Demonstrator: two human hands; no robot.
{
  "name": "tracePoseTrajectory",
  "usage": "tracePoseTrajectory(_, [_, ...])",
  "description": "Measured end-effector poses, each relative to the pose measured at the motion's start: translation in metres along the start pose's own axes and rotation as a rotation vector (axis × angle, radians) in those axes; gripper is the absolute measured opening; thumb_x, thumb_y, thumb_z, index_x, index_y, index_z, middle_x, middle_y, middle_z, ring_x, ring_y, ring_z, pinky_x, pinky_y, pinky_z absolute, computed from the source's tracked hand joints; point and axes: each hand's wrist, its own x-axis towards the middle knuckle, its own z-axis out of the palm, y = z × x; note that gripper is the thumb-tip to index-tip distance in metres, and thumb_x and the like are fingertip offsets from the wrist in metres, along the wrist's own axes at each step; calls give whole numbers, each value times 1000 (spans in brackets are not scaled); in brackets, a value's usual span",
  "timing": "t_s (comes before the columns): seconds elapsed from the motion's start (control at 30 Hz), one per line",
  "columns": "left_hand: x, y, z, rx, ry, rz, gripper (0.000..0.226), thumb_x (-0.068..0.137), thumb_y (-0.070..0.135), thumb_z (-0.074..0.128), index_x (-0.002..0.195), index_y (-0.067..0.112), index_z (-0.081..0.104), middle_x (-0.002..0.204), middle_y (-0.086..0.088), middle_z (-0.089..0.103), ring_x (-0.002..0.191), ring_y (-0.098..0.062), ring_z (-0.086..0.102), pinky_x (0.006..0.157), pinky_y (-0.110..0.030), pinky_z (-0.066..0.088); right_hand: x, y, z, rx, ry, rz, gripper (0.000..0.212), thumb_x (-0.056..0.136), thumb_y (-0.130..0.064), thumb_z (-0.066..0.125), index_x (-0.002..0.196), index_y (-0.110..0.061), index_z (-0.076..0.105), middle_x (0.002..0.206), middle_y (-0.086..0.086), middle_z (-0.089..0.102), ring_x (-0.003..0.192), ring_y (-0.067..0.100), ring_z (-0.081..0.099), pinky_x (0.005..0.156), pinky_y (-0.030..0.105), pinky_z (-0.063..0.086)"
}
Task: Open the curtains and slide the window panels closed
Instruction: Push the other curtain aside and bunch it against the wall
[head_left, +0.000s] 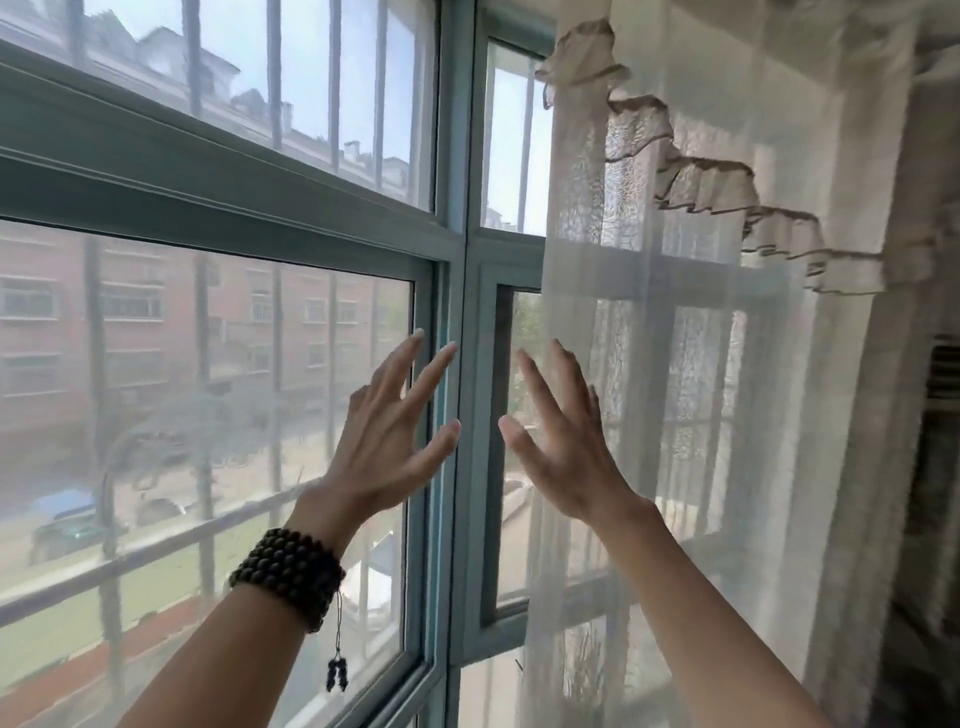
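A sheer white curtain (691, 364) with a ruffled top edge hangs over the right half of the window, its left edge near the centre. The blue-green window frame (457, 291) stands upright in the middle. The left window panel (208, 395) fills the left side. A narrow strip of the right window panel (511, 467) shows beside the curtain. My left hand (389, 447), with a dark bead bracelet on its wrist, is raised with fingers spread just left of the frame post. My right hand (561, 447) is raised and spread just right of it, by the curtain's edge. Neither holds anything.
Vertical and horizontal security bars (156, 551) run outside the glass. A red-brick building (130, 332) and parked cars lie beyond. A thicker pale drape (857, 467) hangs at the far right, with a dark object (940, 374) behind it.
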Motion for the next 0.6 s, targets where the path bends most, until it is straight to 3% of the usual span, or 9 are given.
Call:
tracePoseTrajectory(0.3, [68, 21, 123, -134, -33, 15, 80, 88, 76, 30, 157, 47, 3, 169, 8, 1, 152, -19, 17, 110, -61, 33, 8, 128, -30, -171, -4, 111, 72, 95, -67, 30, 157, -56, -5, 167, -8, -29, 151, 11, -31, 124, 57, -10])
tracePoseTrajectory(0.47, [94, 19, 183, -183, -46, -25, 91, 86, 76, 35, 158, 41, -6, 169, 9, -1, 154, -15, 11, 113, -56, 29, 25, 175, -41, -216, -14, 146, 74, 93, -68, 30, 156, -55, -6, 166, -9, -32, 151, 12, -32, 124, 57, -10])
tracePoseTrajectory(0.6, [105, 9, 218, -205, -70, -100, 105, 82, 81, 41, 158, 35, -14, 169, 9, -4, 154, -13, 7, 112, -58, 29, 39, 199, -35, -265, -14, 164, 73, 101, -57, 39, 157, -54, -8, 165, -8, -35, 150, 13, -34, 123, 59, -12])
